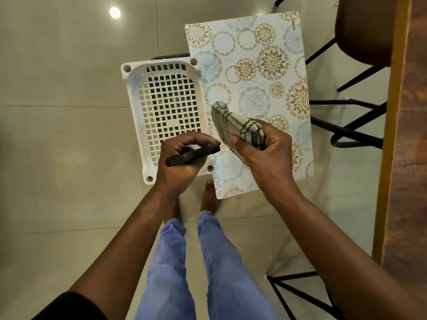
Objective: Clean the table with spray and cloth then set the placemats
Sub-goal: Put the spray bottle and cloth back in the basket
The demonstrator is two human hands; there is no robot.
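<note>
My left hand (182,162) grips a spray bottle by its black nozzle head (193,154); the bottle's body is hidden under the hand. My right hand (265,153) holds a bunched cream cloth with dark stitched lines (233,122). Both hands are above a white perforated plastic basket (161,105) and a floral placemat with gold and blue circles (251,72), which lies beside the basket and partly over its right edge. The wooden table edge (406,158) runs down the right side of the view.
Black metal chair legs (346,125) and a brown chair seat (360,31) stand between the placemat and the table. Another black frame (295,294) is at the lower right. Glossy beige floor tiles (69,112) spread to the left. My legs and bare feet (210,197) are below.
</note>
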